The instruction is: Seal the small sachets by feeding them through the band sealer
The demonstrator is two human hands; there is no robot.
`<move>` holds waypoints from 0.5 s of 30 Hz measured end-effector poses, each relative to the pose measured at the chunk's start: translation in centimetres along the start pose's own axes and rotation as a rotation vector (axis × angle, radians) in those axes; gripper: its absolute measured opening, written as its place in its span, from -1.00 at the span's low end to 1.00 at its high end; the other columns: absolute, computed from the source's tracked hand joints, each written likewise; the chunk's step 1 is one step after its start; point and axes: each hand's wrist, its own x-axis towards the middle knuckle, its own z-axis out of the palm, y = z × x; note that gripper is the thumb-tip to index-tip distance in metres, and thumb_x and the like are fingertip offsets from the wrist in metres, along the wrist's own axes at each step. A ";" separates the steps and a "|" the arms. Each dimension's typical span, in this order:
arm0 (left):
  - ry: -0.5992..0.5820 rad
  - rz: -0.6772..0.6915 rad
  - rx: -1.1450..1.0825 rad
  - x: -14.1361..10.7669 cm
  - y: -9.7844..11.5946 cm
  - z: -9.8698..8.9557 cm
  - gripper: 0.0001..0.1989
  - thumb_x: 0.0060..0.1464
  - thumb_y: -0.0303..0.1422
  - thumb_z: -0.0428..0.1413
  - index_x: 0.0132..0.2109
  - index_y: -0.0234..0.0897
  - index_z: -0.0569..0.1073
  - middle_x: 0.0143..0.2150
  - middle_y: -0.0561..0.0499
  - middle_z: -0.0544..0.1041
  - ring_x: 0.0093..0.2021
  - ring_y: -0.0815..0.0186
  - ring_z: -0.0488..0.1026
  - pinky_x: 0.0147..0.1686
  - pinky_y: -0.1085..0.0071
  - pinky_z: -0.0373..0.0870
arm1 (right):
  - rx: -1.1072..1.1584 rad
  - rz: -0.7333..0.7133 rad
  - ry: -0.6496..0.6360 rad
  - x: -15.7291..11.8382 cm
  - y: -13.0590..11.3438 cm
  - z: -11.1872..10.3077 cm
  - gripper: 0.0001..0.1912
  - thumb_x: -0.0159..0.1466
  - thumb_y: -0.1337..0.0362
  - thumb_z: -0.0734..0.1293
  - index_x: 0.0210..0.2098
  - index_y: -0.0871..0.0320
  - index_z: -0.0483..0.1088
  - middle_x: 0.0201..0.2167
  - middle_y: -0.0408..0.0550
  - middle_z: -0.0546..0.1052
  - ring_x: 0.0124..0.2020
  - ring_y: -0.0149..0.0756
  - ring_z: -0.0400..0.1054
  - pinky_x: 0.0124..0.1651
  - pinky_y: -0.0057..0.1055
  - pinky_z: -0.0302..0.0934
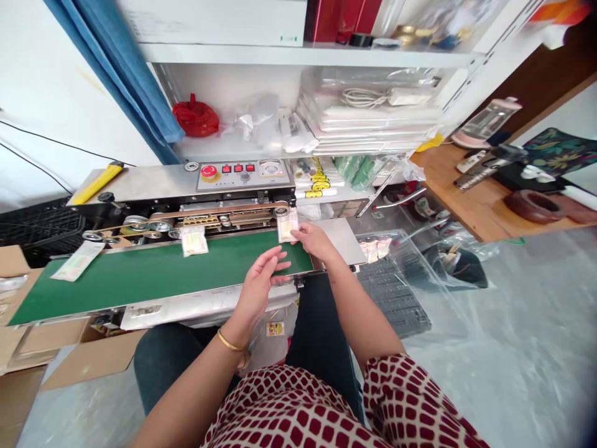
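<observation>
Head view: looking down on two bare hands over a band sealer.
Right fingertips: together, against the near end of a clear sachet – pinching or only touching, I cannot tell.
Left fingers: slightly apart, holding nothing, above the belt's near edge.
Sachet: just ahead of the right hand, long axis running away from the person, far end at the sealing bands; the right arm is nearer, the left hand further off.
Belt: a green conveyor carrying a second sachet, with a third sachet at its left end.
Room: white shelves of plastic-wrapped goods behind, a wooden table to the right, cardboard boxes to the left, plastic sheeting on the floor.
</observation>
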 end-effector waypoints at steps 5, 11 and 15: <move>-0.044 -0.017 0.037 -0.3 -0.2 0.1 -0.69 0.17 -0.22 0.17 0.04 -0.18 0.52 0.03 -0.08 0.53 -0.06 0.25 0.52 -0.25 0.41 0.53 | -0.164 -0.202 0.495 -2.2 0.5 -5.8 -0.78 0.33 0.11 0.24 -0.26 0.11 0.43 -0.37 -0.14 0.55 -0.44 -0.37 0.36 -0.29 -0.42 0.25; -0.120 -0.097 0.117 -0.7 -2.2 2.5 -0.72 0.18 -0.21 0.17 0.02 -0.17 0.51 0.01 -0.05 0.53 -0.07 0.26 0.51 -0.24 0.40 0.52 | -0.121 -0.219 1.109 -5.8 8.6 -22.1 -0.67 0.38 0.03 0.14 -0.10 0.13 0.36 -0.23 -0.05 0.53 -0.47 -0.40 0.37 -0.39 -0.42 0.29; -0.194 -0.183 0.214 -0.9 -4.6 4.9 -0.71 0.19 -0.19 0.16 0.01 -0.19 0.51 0.03 -0.08 0.53 -0.06 0.25 0.51 -0.23 0.41 0.51 | -0.252 0.123 1.142 -7.4 18.3 -27.8 -0.62 0.39 0.13 0.05 -0.06 0.22 0.36 -0.23 0.08 0.54 -0.41 -0.29 0.44 -0.32 -0.33 0.34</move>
